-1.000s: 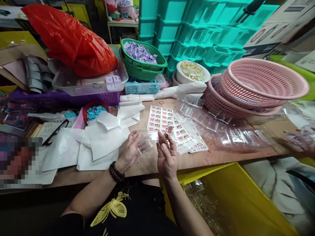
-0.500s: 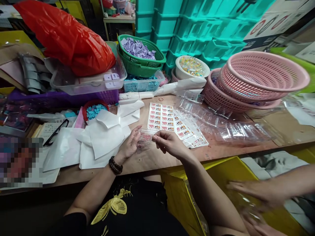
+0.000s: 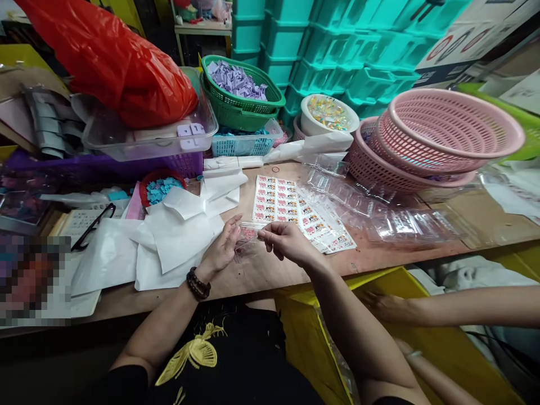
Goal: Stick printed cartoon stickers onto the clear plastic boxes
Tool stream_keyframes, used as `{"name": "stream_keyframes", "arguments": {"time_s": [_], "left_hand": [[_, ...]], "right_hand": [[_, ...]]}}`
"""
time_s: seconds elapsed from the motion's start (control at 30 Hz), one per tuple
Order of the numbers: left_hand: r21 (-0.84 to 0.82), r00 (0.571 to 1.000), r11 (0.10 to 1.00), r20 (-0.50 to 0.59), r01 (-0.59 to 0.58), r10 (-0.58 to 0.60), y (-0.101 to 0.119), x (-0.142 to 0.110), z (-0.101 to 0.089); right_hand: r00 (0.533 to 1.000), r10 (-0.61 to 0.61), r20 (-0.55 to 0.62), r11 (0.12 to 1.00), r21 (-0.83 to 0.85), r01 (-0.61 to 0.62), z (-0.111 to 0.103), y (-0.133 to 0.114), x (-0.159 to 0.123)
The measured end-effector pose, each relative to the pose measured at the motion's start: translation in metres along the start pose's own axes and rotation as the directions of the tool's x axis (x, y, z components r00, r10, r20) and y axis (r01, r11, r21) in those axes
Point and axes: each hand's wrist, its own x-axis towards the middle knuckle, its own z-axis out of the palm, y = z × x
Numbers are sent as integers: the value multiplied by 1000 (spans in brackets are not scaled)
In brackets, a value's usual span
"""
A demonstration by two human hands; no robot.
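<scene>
Centre frame: left hand (image 3: 221, 247), part-open, thumb and fingers on the left end of a clear plastic piece (image 3: 247, 233); right hand (image 3: 283, 241) pinched closed at its right end, probably to steady it. Sticker sheets (image 3: 276, 202) fanned beyond on tabletop (image 3: 270, 270), likely for reach. Centre left, red basket (image 3: 143, 191): blue pieces (image 3: 160, 190). Upper centre, green basket (image 3: 275, 101): purple pieces (image 3: 236, 81).

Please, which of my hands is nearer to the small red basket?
Left. Your left hand is right of the red basket, nearer your body; your right hand is farther right.
</scene>
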Motion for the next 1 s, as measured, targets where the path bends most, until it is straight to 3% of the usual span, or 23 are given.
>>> {"name": "stream_keyframes", "arguments": {"time_s": [0.3, 0.57, 1.0], "left_hand": [[6, 1000, 1000, 8, -21, 21, 3, -2, 1], [-115, 999, 993, -31, -23, 20, 1, 0, 6], [-57, 994, 996, -79, -75, 70, 1, 0, 11]], "right_hand": [[1000, -2, -10, 999, -34, 2, 1, 2, 4], [999, -7, -42, 996, -85, 3, 2, 3, 3], [989, -51, -136, 932, -362, -2, 3, -1, -5]]}}
